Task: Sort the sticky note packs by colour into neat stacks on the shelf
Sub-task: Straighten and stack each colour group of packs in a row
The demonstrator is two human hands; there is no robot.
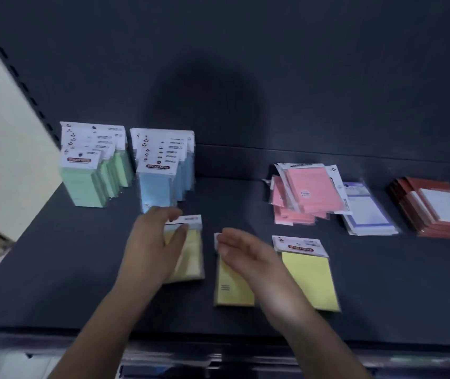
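Gathering yellow packs (pixel 310 280), lower centre
Our left hand (pixel 155 242) gripped the left yellow pack (pixel 191 253) near its header; our right hand (pixel 248 255) hung open and empty above the middle yellow pack (pixel 232 288). We judged that lifting carelessly could knock the standing blue packs (pixel 158 184) just behind it over.

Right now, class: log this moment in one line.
left hand grips left yellow plastic-wrapped sticky note pack | right hand over middle yellow pack | pink pack pile untidy
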